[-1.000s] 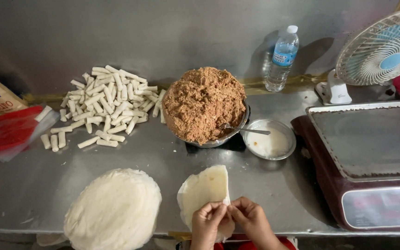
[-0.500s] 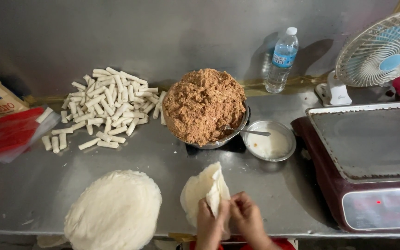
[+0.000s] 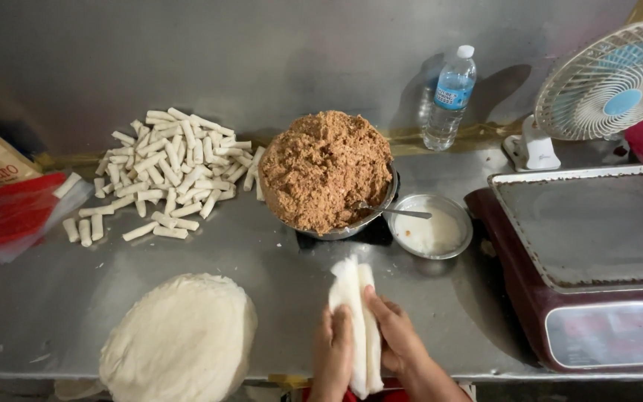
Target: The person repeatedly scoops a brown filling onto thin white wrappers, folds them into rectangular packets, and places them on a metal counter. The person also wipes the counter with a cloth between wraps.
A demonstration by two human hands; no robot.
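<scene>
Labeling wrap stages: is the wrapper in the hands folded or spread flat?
Folded. The white wrapper forms a narrow long strip with both sides turned in, pressed between the left hand and right hand.

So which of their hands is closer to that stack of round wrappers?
Left. The left hand lies on the folded wrapper, on the side facing the stack of round wrappers. The right hand is on the far side.
</scene>
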